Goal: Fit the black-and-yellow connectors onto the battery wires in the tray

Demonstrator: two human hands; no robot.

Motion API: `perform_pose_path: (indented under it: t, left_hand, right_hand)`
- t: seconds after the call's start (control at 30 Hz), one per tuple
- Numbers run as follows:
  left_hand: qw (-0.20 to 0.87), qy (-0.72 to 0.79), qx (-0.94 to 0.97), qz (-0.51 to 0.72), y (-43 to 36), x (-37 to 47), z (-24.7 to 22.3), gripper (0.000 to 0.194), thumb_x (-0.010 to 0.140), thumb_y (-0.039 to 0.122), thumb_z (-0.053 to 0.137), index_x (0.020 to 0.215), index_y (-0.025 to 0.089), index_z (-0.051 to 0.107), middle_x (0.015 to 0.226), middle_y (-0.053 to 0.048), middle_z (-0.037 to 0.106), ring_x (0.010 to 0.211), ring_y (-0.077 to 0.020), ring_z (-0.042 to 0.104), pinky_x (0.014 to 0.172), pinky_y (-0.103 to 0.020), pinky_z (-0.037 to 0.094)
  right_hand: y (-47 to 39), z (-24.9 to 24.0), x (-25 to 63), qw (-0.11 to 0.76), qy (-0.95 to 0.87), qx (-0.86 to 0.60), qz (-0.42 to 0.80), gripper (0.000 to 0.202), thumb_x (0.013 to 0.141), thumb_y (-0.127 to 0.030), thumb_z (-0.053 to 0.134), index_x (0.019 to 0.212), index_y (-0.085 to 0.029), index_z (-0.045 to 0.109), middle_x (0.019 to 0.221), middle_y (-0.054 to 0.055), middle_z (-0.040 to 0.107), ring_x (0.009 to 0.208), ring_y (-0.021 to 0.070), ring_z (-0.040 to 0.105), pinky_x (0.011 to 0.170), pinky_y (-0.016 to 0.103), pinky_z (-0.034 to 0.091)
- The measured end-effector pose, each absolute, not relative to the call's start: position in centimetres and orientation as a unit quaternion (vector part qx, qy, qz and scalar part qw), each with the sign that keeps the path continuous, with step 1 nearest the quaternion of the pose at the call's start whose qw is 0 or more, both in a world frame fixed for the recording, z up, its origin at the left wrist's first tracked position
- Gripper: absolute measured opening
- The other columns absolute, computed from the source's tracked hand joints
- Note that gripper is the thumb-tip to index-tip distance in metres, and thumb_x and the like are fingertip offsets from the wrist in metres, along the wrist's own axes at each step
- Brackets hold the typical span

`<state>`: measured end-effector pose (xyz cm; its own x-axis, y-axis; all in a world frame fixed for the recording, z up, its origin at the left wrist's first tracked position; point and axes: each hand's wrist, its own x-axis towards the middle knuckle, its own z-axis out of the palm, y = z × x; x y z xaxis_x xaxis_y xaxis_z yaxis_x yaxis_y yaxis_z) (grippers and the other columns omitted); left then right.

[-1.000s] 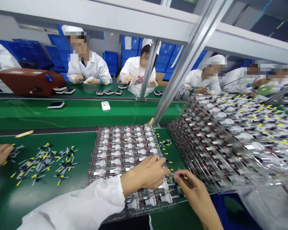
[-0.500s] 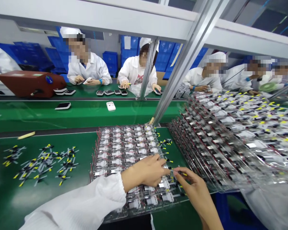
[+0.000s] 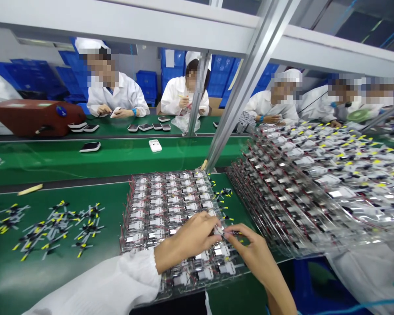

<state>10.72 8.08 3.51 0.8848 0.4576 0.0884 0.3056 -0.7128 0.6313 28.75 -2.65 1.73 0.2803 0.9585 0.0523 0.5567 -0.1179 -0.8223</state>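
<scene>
A clear plastic tray [image 3: 141,202] with rows of white parts and red wires lies on the green bench. My left hand [image 3: 197,234] is above its right half, fingers pinched on a small white part [image 3: 219,230]. From the right, my right hand [image 3: 246,245] meets it, thumb and forefinger closed at the same part; what they grip is too small to make out. Small black parts with grey and yellow tips [image 3: 223,193] lie along the tray's right edge. More such parts [image 3: 54,225] are scattered on the bench at the left.
A tall stack of filled trays [image 3: 298,197] stands at the right. Behind the bench runs a green conveyor [image 3: 124,153] carrying white devices [image 3: 155,146]. A slanting metal post [image 3: 239,83] rises beyond the tray. Several people in white coats sit opposite.
Both hands have moved slightly left, and a white part now shows between their fingertips. The devices on the conveyor have shifted right. A person opposite has raised a hand.
</scene>
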Motion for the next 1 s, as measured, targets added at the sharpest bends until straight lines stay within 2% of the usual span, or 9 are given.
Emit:
perform_pose_path:
  t: [0.17,0.4,0.53,0.63,1.0]
  left_hand:
    - [0.358,0.214,0.896,0.154,7.4,10.4,3.2,0.019,0.094,0.032,0.063,0.108,0.022,0.071,0.096,-0.005,0.067,0.101,-0.0218,0.055,0.089,-0.032,0.045]
    - [0.385,0.228,0.881,0.156,7.5,10.7,3.6,0.014,0.092,0.025,0.065,0.106,0.021,0.064,0.098,-0.003,0.069,0.103,-0.0203,0.057,0.092,-0.032,0.045]
    - [0.338,0.257,0.895,0.137,6.9,11.0,3.5,0.026,0.085,0.033,0.074,0.105,0.018,0.065,0.1,-0.006,0.069,0.103,-0.0253,0.058,0.089,-0.036,0.047]
    - [0.305,0.264,0.904,0.139,6.5,11.2,3.4,0.021,0.087,0.03,0.07,0.104,0.017,0.067,0.095,-0.007,0.069,0.1,-0.0262,0.059,0.089,-0.038,0.047]
    - [0.319,0.275,0.893,0.16,6.5,11.5,2.5,0.019,0.083,0.033,0.076,0.096,0.019,0.071,0.088,-0.004,0.069,0.094,-0.0243,0.058,0.087,-0.037,0.044]
  right_hand:
    - [-2.8,2.2,28.9,0.394,-0.555,-0.682,0.268,0.028,0.089,-0.048,0.061,0.086,-0.022,0.07,0.09,0.005,0.071,0.087,0.0223,0.067,0.079,0.03,0.051]
    - [-3.2,1.9,29.0,0.378,-0.539,-0.695,0.29,0.03,0.088,-0.05,0.062,0.09,-0.022,0.071,0.094,0.006,0.074,0.089,0.0236,0.068,0.084,0.031,0.051]
    - [-3.0,2.1,28.6,0.388,-0.532,-0.702,0.272,0.028,0.086,-0.049,0.062,0.087,-0.022,0.071,0.091,0.005,0.074,0.088,0.0235,0.068,0.081,0.03,0.051]
    - [-3.1,2.3,28.7,0.39,-0.532,-0.702,0.269,0.029,0.086,-0.05,0.062,0.087,-0.022,0.07,0.09,0.005,0.073,0.087,0.0233,0.068,0.081,0.03,0.051]
    - [-3.1,2.5,29.4,0.358,-0.56,-0.692,0.283,0.025,0.089,-0.044,0.059,0.087,-0.023,0.071,0.092,0.004,0.073,0.088,0.0227,0.068,0.082,0.03,0.051]
